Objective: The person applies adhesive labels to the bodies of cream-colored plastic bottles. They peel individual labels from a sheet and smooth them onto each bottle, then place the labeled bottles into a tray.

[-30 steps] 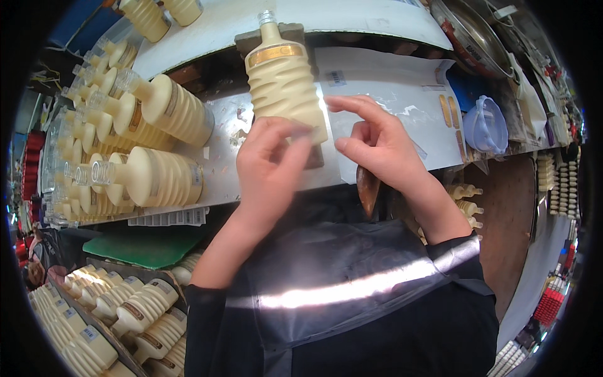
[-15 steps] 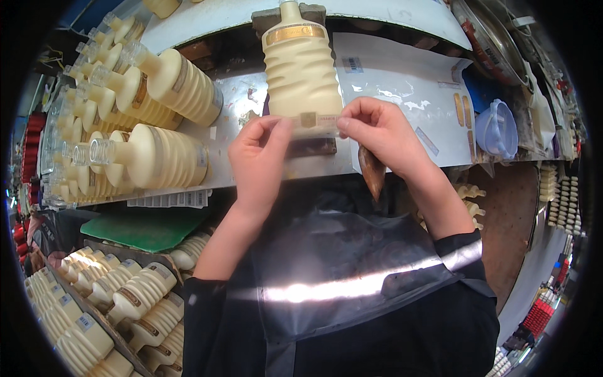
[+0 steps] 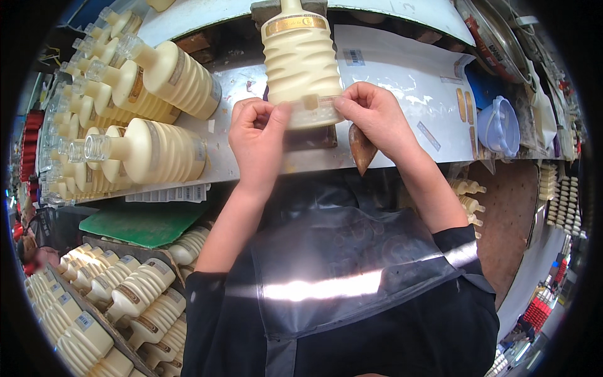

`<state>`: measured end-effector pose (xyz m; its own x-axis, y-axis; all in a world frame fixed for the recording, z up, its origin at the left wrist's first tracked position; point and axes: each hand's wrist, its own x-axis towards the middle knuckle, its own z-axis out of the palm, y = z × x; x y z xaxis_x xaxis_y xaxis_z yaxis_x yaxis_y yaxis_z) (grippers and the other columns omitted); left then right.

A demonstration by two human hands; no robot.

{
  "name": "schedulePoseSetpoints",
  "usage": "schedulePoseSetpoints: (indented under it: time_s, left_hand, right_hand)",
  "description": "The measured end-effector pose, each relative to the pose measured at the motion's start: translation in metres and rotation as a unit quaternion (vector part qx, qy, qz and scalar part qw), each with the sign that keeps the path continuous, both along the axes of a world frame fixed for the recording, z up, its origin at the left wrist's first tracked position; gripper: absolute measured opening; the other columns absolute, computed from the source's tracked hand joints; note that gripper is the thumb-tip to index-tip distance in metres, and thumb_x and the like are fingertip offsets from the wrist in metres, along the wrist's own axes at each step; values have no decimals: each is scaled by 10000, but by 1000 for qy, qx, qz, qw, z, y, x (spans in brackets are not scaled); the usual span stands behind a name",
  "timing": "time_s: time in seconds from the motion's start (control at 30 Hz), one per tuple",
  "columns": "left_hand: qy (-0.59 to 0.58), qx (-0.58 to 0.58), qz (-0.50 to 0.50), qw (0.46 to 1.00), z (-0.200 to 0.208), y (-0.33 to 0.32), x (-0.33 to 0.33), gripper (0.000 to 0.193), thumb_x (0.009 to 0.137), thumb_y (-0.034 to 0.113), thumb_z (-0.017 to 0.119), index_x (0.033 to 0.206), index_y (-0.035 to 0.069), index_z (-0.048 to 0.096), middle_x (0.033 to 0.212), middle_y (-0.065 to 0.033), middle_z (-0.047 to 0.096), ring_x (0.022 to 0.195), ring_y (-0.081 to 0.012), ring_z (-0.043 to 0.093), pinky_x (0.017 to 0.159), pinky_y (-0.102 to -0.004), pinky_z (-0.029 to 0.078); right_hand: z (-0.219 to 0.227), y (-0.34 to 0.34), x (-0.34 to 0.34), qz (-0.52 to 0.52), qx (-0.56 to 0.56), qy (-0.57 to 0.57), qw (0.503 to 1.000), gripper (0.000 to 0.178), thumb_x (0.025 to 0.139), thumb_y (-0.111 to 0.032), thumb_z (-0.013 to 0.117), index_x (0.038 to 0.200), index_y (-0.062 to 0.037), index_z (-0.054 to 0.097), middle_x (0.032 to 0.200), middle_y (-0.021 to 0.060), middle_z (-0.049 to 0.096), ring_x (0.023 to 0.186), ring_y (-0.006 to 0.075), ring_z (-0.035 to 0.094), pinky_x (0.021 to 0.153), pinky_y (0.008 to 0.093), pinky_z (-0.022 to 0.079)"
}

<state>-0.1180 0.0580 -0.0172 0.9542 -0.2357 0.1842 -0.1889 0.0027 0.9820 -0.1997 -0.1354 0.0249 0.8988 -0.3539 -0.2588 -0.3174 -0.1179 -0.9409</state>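
Pinching now with left hand [image 3: 256, 135] and right hand [image 3: 378, 119], one at each end of the clear label strip [image 3: 311, 103], across the foot of the cream bottle [image 3: 301, 63] lying between and beyond both! Brown pointed tool [image 3: 362, 151] just under the right hand; gripped or not, hard to tell. Keep the strip level and taut, settle its middle first, then smooth outward toward each thumb.

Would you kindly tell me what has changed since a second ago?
The left hand has moved left, to the lower left of the bottle; the right hand has closed in leftward on its lower right. A label strip now spans between their fingertips. The bottles at left stay put; the brown piece still hangs below the right hand.
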Motion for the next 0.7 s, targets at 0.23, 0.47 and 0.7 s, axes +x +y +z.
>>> schedulePoseSetpoints:
  time_s: [0.23,0.47,0.7]
  left_hand:
    - [90,-62,0,994,-7,1,5,247,960,198,711,1076,4,612,1044,-21,595,883,-86,536,800,-245,468]
    - [2,6,-49,999,-13,-6,3,461,976,264,678,1310,5,495,1187,-71,547,1046,-131,507,898,-296,461]
    - [37,-50,-57,996,-13,-8,0,495,959,269,704,1319,9,485,1158,-63,552,1015,-128,511,886,-291,459]
  right_hand:
    - [-15,-13,1,-23,64,-14,998,230,984,-217,640,1101,-18,641,895,-8,628,803,46,545,726,207,448]
    - [-12,1,-2,30,-29,-5,999,521,978,-332,681,1372,-4,586,805,5,623,709,50,548,639,219,454]
    - [-15,4,2,18,-22,4,1000,565,933,-329,745,1368,2,597,838,5,657,764,50,574,685,210,460]
